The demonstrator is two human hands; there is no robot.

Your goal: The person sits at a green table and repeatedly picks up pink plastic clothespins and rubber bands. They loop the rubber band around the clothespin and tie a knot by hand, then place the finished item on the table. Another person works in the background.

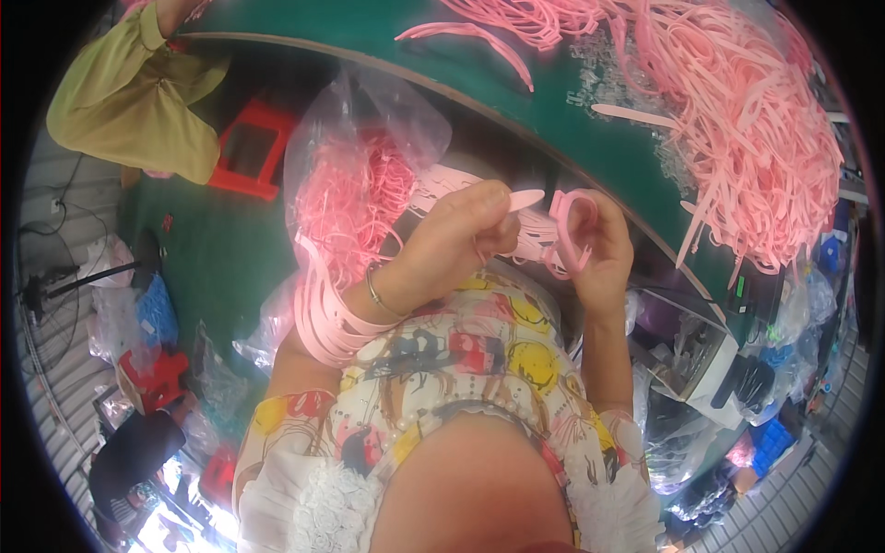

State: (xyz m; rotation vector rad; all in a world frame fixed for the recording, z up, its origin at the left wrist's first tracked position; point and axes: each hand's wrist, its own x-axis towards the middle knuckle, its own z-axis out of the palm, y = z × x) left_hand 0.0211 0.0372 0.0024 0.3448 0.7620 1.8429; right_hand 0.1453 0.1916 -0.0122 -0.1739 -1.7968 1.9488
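My left hand [472, 221] is closed on a flat pink strap, whose rounded pale end [526, 198] sticks out past the thumb toward my right hand. My right hand [604, 244] is closed around a curled pink strap loop [564, 226]; whether both hands hold one strap, I cannot tell. Several pink straps [318, 313] hang looped over my left forearm behind the wrist. More pale pink straps [442, 184] stretch behind my hands. Beside my left arm, a clear plastic bag [313, 111] holds a bundle of pink straps [359, 194].
On the green table [553, 129] lies a large heap of pink straps [747, 138], with small clear plastic pieces [604, 78] beside it. A co-worker's olive sleeve [129, 111] shows at far left, near a red stool [267, 152]. A white box [687, 346] stands right of me.
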